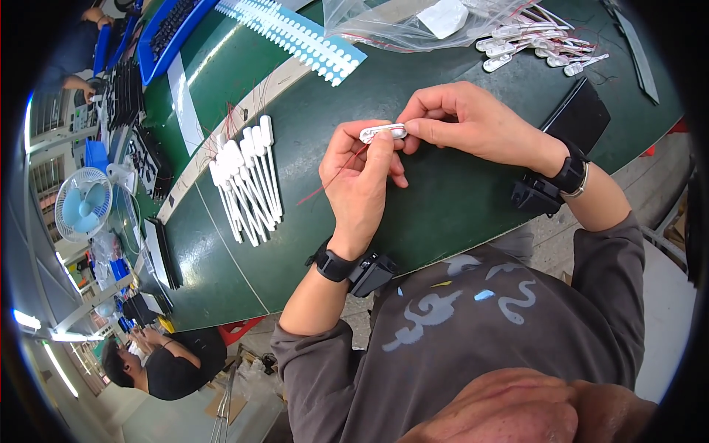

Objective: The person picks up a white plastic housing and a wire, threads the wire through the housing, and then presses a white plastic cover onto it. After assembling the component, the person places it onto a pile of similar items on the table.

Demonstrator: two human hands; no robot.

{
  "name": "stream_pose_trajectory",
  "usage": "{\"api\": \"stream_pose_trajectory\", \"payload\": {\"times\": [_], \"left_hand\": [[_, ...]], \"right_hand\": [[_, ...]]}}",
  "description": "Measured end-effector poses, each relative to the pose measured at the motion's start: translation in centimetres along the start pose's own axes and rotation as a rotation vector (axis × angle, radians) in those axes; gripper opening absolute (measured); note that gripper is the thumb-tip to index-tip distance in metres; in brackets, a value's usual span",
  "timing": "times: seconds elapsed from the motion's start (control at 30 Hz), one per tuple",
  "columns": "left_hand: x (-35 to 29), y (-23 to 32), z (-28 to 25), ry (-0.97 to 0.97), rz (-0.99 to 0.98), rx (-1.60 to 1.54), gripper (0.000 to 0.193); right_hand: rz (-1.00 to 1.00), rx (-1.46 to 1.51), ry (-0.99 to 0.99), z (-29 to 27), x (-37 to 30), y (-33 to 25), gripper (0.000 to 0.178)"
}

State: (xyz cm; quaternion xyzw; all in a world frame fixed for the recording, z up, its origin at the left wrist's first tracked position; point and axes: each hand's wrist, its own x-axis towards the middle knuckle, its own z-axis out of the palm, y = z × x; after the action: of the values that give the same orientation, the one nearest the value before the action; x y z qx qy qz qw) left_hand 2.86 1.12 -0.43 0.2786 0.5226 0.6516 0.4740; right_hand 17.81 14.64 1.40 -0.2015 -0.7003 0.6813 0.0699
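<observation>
Between my hands, above the green table, is a small white oval plastic housing (383, 133) with a thin red wire trailing from it toward the lower left. My left hand (360, 166) is closed on it, thumb on top and fingers beneath. At the housing's right end, my right hand (461, 125) pinches with thumb and index finger; whether a wire or another small part sits in that pinch is too small to tell. Left of my hands lies a fanned bunch of white wands (247, 181) with paddle-shaped ends and thin wires.
Similar white housings with red wires (532, 44) are piled at the upper right, beside a clear plastic bag (413, 29). A blue sheet of white stickers (303, 40) lies at the back. A black flat device (580, 114) rests by my right forearm. Other people (173, 362) sit nearby.
</observation>
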Motion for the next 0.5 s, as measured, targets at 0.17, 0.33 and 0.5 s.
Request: {"api": "stream_pose_trajectory", "payload": {"times": [0.17,0.33,0.5], "left_hand": [[-0.02,-0.13,0.04,0.007,0.028,0.043,0.011],[0.15,-0.10,-0.06,0.015,0.010,0.042,0.011],[0.17,-0.05,-0.04,-0.001,0.016,0.080,0.014]], "right_hand": [[-0.068,-0.054,0.039,0.28,0.05,0.14,0.019],[-0.099,-0.221,0.127,0.70,-0.10,-0.05,0.016],[-0.156,-0.256,0.158,0.85,-0.26,-0.16,0.015]]}}
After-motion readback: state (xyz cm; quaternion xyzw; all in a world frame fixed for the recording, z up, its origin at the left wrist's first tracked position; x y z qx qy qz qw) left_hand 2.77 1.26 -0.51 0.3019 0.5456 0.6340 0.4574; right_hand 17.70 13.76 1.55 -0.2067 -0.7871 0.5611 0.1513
